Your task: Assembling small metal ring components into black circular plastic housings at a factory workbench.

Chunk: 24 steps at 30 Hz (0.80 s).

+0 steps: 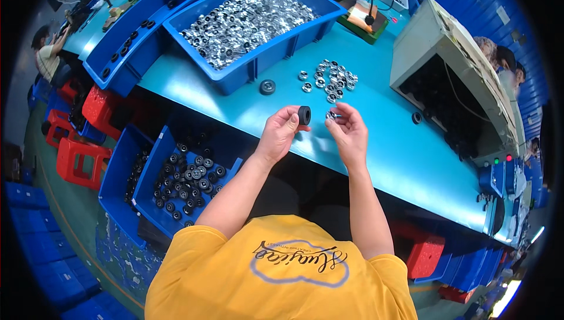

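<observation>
My left hand (279, 134) grips a black rubber tyre (304, 115) between thumb and fingers, its hole turned toward my other hand. A small shiny silver wheel hub (331, 115) is pinched in my right hand (351, 136), a short gap away from the tyre. Both hands are above the near edge of the teal table (376, 161). Just beyond them lies a loose pile of silver hubs (336, 80). One black wheel (267, 87) rests by itself to the left of that pile.
A large blue bin (255, 67) heaped with silver hubs stands behind. Left of it, a long blue tray (126, 64) holds several black wheels. A beige box-shaped machine (414, 47) with dark tyres inside stands right. Below the table edge, a blue crate (154, 170) contains finished-looking black-and-silver wheels.
</observation>
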Tool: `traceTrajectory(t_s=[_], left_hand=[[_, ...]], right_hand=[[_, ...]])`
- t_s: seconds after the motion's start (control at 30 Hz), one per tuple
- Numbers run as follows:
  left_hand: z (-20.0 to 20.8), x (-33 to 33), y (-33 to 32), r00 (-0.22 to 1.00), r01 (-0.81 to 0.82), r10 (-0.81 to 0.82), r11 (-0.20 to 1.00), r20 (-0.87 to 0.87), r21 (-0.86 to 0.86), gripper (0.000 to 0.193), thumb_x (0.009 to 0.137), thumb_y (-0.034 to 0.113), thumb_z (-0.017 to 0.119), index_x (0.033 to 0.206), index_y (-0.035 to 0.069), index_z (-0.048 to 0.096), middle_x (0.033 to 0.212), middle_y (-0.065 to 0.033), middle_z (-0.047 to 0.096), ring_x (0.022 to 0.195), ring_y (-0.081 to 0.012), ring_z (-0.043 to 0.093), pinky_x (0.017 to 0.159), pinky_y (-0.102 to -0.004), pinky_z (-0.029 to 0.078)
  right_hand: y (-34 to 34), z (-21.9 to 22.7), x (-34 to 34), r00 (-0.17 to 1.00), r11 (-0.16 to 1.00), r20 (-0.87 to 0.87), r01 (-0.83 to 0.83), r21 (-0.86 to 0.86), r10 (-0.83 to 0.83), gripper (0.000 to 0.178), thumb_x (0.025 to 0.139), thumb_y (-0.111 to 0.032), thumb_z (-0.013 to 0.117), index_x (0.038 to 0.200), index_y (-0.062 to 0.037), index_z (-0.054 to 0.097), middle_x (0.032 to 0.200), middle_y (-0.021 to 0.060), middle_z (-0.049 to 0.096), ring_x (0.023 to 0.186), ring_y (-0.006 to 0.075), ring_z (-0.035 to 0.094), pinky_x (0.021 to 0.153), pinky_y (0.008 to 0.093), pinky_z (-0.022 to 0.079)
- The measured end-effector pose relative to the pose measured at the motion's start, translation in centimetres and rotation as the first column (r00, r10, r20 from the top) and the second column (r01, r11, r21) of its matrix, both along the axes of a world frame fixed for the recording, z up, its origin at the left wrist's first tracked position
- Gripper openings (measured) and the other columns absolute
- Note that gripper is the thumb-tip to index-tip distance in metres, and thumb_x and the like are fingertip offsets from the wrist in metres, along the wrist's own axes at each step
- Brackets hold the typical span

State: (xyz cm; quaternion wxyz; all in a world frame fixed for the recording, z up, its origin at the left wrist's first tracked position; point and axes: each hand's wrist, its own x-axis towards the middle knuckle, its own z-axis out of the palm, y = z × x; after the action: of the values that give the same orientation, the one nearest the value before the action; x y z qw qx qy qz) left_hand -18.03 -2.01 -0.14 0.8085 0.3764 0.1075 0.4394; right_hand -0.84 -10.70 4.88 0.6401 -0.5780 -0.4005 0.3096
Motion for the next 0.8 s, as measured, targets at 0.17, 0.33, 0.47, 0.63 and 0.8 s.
traceTrajectory(t_s=[0.17, 0.33, 0.47, 0.63, 0.8], left_hand=[[1.5, 0.3, -2.2, 0.991, 0.095, -0.090, 0.994, -0.102, 0.044, 0.027, 0.107, 0.028, 0.063, 0.117, 0.003, 0.068, 0.121, -0.0048, 0.065, 0.108, -0.0162, 0.064, 0.092, -0.0378, 0.057], [2.5, 0.2, -6.5, 0.975, 0.204, -0.203, 0.979, -0.094, -0.008, 0.027, 0.107, 0.027, 0.063, 0.117, 0.002, 0.066, 0.122, -0.0051, 0.063, 0.109, -0.0164, 0.064, 0.094, -0.0348, 0.056], [3.0, -0.2, -8.6, 0.961, 0.265, -0.266, 0.964, -0.070, -0.023, 0.025, 0.108, 0.024, 0.061, 0.119, 0.002, 0.066, 0.120, -0.0045, 0.063, 0.108, -0.0149, 0.063, 0.098, -0.0332, 0.052], [3.8, -0.2, -10.9, 0.949, 0.280, -0.282, 0.959, -0.142, -0.034, 0.024, 0.109, 0.024, 0.060, 0.119, 0.002, 0.065, 0.116, -0.0033, 0.065, 0.106, -0.0128, 0.063, 0.097, -0.0322, 0.050], [3.1, 0.2, -12.8, 0.936, 0.307, -0.314, 0.949, -0.157, -0.066, 0.025, 0.111, 0.022, 0.056, 0.125, 0.001, 0.060, 0.116, -0.0049, 0.067, 0.107, -0.0126, 0.065, 0.097, -0.0311, 0.053]], right_hand=[[-4.5, 0.9, -0.7, 0.999, 0.998, -0.036, 0.014, 0.055, -0.012, 0.039, 0.089, 0.004, 0.079, 0.125, 0.0041, 0.065, 0.117, 0.0058, 0.060, 0.098, 0.0113, 0.066, 0.085, 0.0247, 0.059], [-7.8, 1.9, -1.7, 0.998, 0.997, 0.065, 0.005, 0.076, -0.010, 0.035, 0.086, 0.002, 0.082, 0.118, 0.0013, 0.069, 0.116, 0.0073, 0.062, 0.093, 0.0143, 0.069, 0.084, 0.0275, 0.060], [-10.2, 1.5, -2.2, 0.995, 0.999, 0.100, -0.007, 0.043, 0.002, 0.034, 0.081, 0.000, 0.087, 0.112, -0.0017, 0.073, 0.110, 0.0062, 0.066, 0.090, 0.0142, 0.070, 0.080, 0.0273, 0.059], [-12.4, 0.5, -2.2, 0.999, 0.997, 0.036, 0.033, 0.074, -0.036, 0.034, 0.077, 0.000, 0.089, 0.108, -0.0039, 0.075, 0.104, 0.0050, 0.068, 0.086, 0.0128, 0.069, 0.076, 0.0268, 0.057], [-14.6, 0.6, -2.4, 0.952, 0.984, 0.261, 0.139, 0.108, -0.163, 0.036, 0.073, 0.000, 0.090, 0.105, -0.0053, 0.077, 0.100, 0.0071, 0.068, 0.082, 0.0149, 0.069, 0.072, 0.0283, 0.057]])
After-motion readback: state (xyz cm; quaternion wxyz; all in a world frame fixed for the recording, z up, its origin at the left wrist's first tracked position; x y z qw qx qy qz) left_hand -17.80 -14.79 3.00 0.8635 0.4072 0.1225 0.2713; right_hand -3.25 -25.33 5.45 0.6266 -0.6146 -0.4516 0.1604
